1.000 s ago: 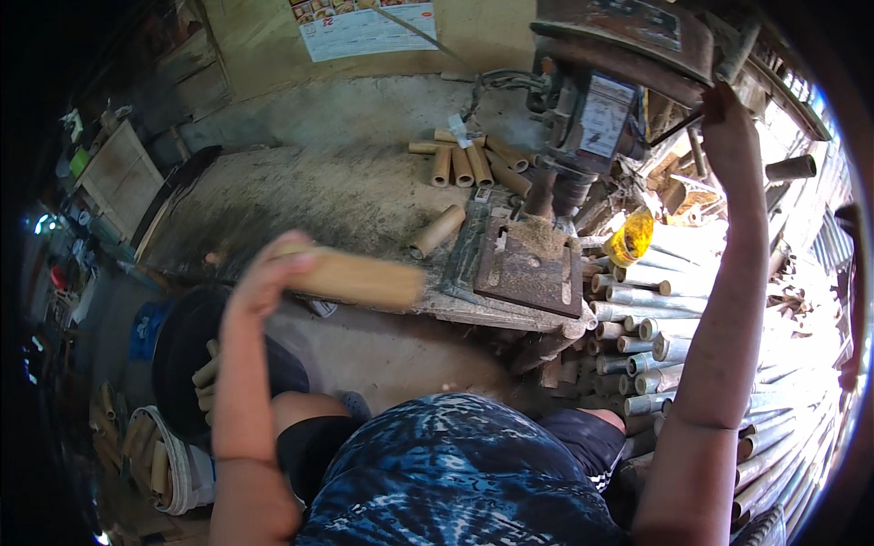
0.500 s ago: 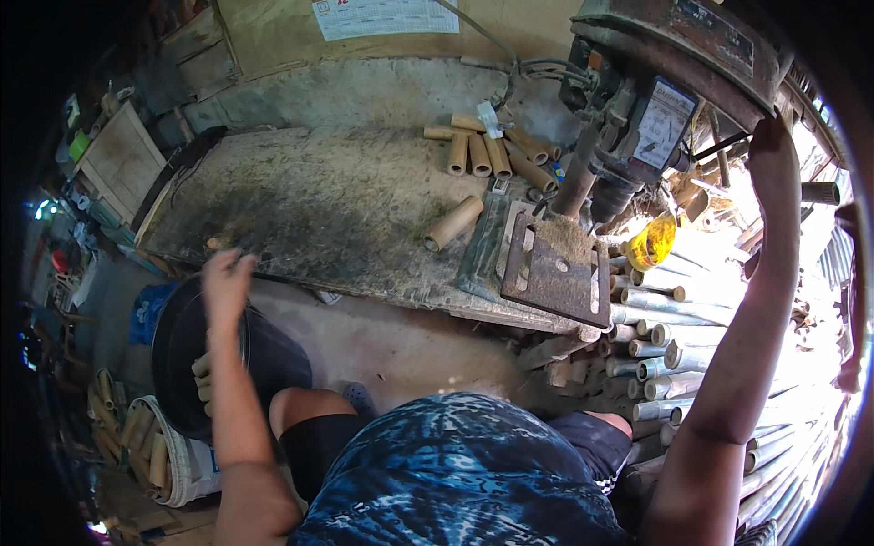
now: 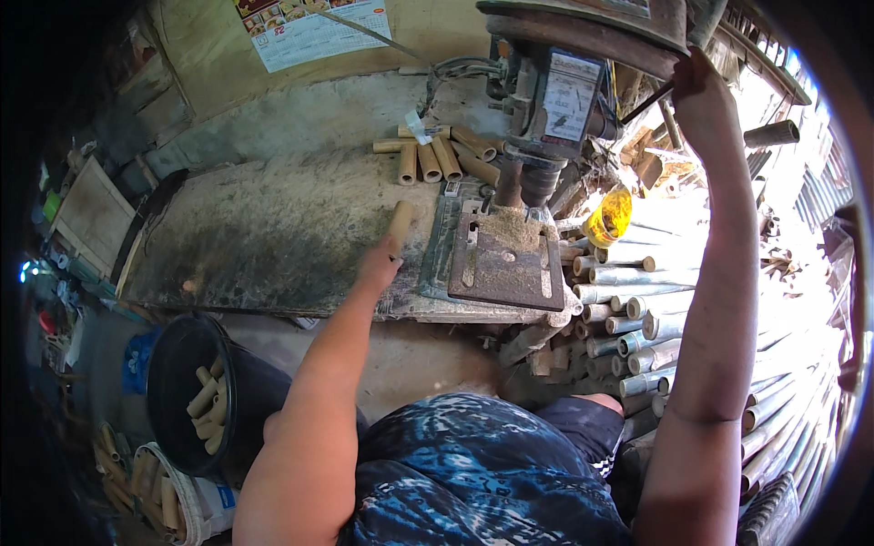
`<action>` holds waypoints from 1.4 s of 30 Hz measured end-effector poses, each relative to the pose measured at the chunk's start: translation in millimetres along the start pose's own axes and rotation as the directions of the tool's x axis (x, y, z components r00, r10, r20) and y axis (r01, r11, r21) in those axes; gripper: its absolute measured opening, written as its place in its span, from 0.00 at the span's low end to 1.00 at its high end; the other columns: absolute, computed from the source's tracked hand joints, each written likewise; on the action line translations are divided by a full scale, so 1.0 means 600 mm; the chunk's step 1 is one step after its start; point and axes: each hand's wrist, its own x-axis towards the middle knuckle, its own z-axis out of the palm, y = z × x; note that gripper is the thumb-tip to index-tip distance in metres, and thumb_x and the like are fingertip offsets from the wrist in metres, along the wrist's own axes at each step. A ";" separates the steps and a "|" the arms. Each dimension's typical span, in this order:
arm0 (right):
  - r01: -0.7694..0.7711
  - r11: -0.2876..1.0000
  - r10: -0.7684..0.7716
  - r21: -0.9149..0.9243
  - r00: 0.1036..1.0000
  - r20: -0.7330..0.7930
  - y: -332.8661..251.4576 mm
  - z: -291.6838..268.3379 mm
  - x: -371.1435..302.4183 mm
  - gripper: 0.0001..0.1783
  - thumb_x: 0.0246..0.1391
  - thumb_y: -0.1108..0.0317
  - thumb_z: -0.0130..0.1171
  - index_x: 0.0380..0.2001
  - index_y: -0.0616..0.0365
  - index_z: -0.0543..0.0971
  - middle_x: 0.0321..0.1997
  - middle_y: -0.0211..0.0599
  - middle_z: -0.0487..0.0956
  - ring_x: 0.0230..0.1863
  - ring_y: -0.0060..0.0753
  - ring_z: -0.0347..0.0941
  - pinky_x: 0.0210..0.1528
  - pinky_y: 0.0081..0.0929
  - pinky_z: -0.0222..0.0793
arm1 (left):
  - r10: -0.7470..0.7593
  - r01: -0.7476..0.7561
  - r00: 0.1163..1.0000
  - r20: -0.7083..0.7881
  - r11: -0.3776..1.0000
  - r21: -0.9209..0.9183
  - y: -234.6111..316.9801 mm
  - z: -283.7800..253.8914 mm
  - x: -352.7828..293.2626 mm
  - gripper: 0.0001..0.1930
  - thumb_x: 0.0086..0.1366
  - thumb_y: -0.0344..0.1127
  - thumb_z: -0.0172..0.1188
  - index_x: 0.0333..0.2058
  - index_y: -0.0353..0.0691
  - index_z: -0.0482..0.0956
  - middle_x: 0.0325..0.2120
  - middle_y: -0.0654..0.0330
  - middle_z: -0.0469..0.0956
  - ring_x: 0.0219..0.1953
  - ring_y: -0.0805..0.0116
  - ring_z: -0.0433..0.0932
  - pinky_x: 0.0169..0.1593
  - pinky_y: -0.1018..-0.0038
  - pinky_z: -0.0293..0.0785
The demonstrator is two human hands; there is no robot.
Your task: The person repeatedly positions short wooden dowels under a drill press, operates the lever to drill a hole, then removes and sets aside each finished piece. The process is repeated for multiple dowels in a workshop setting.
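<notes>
My left hand (image 3: pixel 381 264) reaches over the worktable and closes on the near end of a short bamboo tube (image 3: pixel 401 221), left of the drill press base. Raised at the upper right, my right hand (image 3: pixel 701 80) is wrapped round the end of the feed lever (image 3: pixel 648 105) of the drill press (image 3: pixel 569 96). The drill chuck (image 3: pixel 539 185) hangs above the slotted metal drill table (image 3: pixel 487 278), which is strewn with sawdust. Farther back on the worktable lies a pile of short bamboo tubes (image 3: pixel 430 164).
A black bin (image 3: pixel 228 364) holding several bamboo pieces stands below the worktable (image 3: pixel 273 227) at left, beside a white bucket (image 3: pixel 202 482) of pieces. Long bamboo poles (image 3: pixel 655 323) are stacked at right, with a yellow container (image 3: pixel 608 218) near them. A calendar (image 3: pixel 319 36) hangs behind.
My left hand has moved from over the black bin to the bamboo tube on the worktable and taken hold of it. My right hand stays on the lever. The view has shifted right.
</notes>
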 end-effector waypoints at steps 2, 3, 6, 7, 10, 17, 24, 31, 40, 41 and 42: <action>0.041 0.999 -0.041 -0.015 0.999 -0.021 0.003 0.005 0.001 0.25 0.69 0.55 0.50 0.63 0.57 0.72 0.51 0.58 0.81 0.55 0.58 0.77 0.55 0.42 0.72 | -0.028 0.003 0.993 -0.112 0.976 -0.216 -0.031 -0.008 -0.019 0.25 0.67 0.41 0.62 0.61 0.48 0.70 0.51 0.45 0.76 0.48 0.49 0.80 0.50 0.56 0.77; 0.048 0.999 -0.048 -0.008 0.999 -0.020 0.002 0.006 0.001 0.25 0.69 0.55 0.49 0.62 0.57 0.73 0.51 0.58 0.81 0.55 0.60 0.76 0.55 0.43 0.72 | -0.148 0.074 0.982 -0.120 0.876 -0.476 -0.042 -0.016 -0.032 0.23 0.68 0.41 0.59 0.60 0.47 0.70 0.49 0.48 0.76 0.44 0.53 0.80 0.47 0.58 0.77; 0.055 0.998 -0.055 0.011 0.998 -0.024 -0.006 0.007 -0.001 0.22 0.69 0.56 0.49 0.59 0.57 0.73 0.50 0.58 0.81 0.54 0.62 0.76 0.53 0.45 0.72 | -0.389 0.165 0.921 0.014 0.357 -0.919 -0.068 -0.060 -0.090 0.19 0.71 0.42 0.51 0.58 0.46 0.70 0.43 0.55 0.76 0.34 0.63 0.76 0.38 0.65 0.75; 0.058 0.998 -0.057 0.015 0.998 -0.024 -0.010 0.008 -0.001 0.22 0.69 0.56 0.49 0.58 0.56 0.74 0.49 0.58 0.81 0.53 0.62 0.76 0.53 0.45 0.72 | -0.394 0.137 0.919 0.030 0.245 -0.960 -0.075 -0.077 -0.118 0.19 0.71 0.43 0.49 0.58 0.46 0.70 0.41 0.57 0.75 0.31 0.66 0.73 0.35 0.67 0.73; 0.057 0.998 -0.056 0.025 0.998 -0.027 -0.017 0.008 -0.003 0.19 0.68 0.57 0.50 0.55 0.56 0.75 0.47 0.57 0.81 0.52 0.62 0.77 0.51 0.46 0.72 | -0.338 -0.020 0.940 -0.048 0.086 -0.996 -0.067 -0.134 -0.188 0.17 0.73 0.44 0.45 0.55 0.47 0.69 0.38 0.59 0.74 0.27 0.68 0.69 0.31 0.70 0.68; 0.070 0.997 -0.070 0.037 0.997 -0.022 -0.012 0.013 -0.002 0.14 0.67 0.59 0.51 0.47 0.55 0.77 0.43 0.54 0.82 0.48 0.63 0.77 0.48 0.49 0.73 | 0.036 -0.277 0.960 -0.277 0.253 -0.927 0.065 -0.231 -0.260 0.16 0.72 0.45 0.59 0.49 0.44 0.67 0.37 0.62 0.73 0.28 0.74 0.69 0.31 0.73 0.66; 0.036 0.997 -0.033 0.067 0.999 -0.035 -0.056 -0.009 -0.020 0.13 0.65 0.63 0.49 0.45 0.60 0.77 0.40 0.55 0.82 0.44 0.61 0.78 0.44 0.46 0.72 | 0.316 -0.399 0.907 -0.279 0.432 -0.809 0.187 -0.196 -0.255 0.25 0.64 0.43 0.71 0.53 0.43 0.69 0.46 0.62 0.73 0.48 0.72 0.71 0.52 0.73 0.71; -0.075 0.990 0.070 0.117 0.997 0.042 -0.087 -0.033 -0.030 0.14 0.64 0.67 0.49 0.46 0.66 0.76 0.41 0.60 0.81 0.44 0.61 0.77 0.44 0.44 0.72 | 0.457 -0.513 0.857 -0.239 0.709 -0.483 0.218 -0.173 -0.227 0.26 0.62 0.38 0.72 0.54 0.44 0.68 0.53 0.61 0.69 0.55 0.67 0.70 0.60 0.69 0.68; -0.032 0.984 0.040 0.175 0.998 -0.043 -0.102 -0.043 -0.051 0.12 0.64 0.68 0.51 0.43 0.65 0.76 0.39 0.56 0.81 0.43 0.56 0.78 0.45 0.43 0.72 | 0.615 -0.681 0.728 -0.304 0.596 -0.425 0.228 -0.154 -0.212 0.25 0.60 0.27 0.70 0.52 0.42 0.67 0.56 0.56 0.68 0.57 0.65 0.71 0.62 0.67 0.68; -0.046 0.983 0.053 0.176 0.998 -0.033 -0.101 -0.043 -0.051 0.12 0.64 0.67 0.51 0.43 0.65 0.76 0.39 0.57 0.81 0.43 0.57 0.77 0.45 0.44 0.72 | 0.614 -0.687 0.722 -0.319 0.585 -0.430 0.229 -0.153 -0.211 0.25 0.59 0.29 0.71 0.52 0.41 0.67 0.55 0.55 0.69 0.56 0.63 0.72 0.61 0.67 0.69; -0.061 0.982 0.066 0.176 0.998 -0.022 -0.101 -0.042 -0.050 0.12 0.64 0.67 0.51 0.42 0.65 0.76 0.39 0.57 0.80 0.43 0.58 0.77 0.45 0.44 0.72 | 0.611 -0.693 0.717 -0.337 0.573 -0.437 0.231 -0.152 -0.211 0.26 0.59 0.31 0.72 0.52 0.40 0.68 0.55 0.53 0.71 0.56 0.61 0.73 0.61 0.66 0.70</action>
